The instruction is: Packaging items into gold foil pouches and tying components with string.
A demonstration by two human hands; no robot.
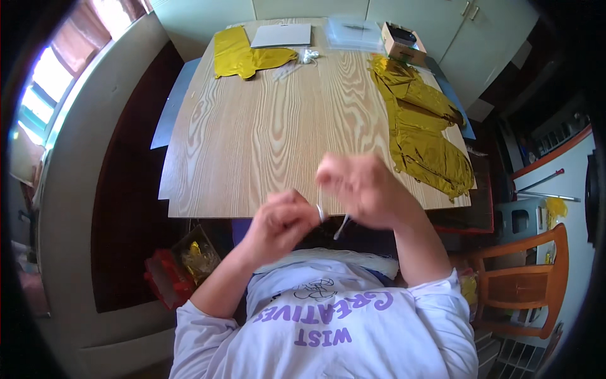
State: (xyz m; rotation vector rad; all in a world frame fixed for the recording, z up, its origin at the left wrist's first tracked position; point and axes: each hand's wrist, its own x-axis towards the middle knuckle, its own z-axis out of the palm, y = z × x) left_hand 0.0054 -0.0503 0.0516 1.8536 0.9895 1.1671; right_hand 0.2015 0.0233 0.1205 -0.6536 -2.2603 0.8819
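Observation:
Over the near edge of the table, my left hand [284, 220] and my right hand [361, 186] are raised close together, both with fingers curled closed. A thin white string [321, 213] shows at the fingers of my left hand. One white end [341, 228] dangles below my right hand, which is a little higher and blurred. Most of the string is hidden by the fingers. On the right of the table lies a large flat gold foil balloon [426, 126], creased and shiny. Another flat gold foil balloon [235, 54] rests at the far left.
The wood-grain table [271, 126] spreads before me. Along its far side are a flat white case [281, 36], clear plastic sheets [353, 35], a small open carton [404, 45] and a crumpled white bundle [308, 57]. A wooden chair [524, 278] stands at my right, a red box [166, 278] at my left.

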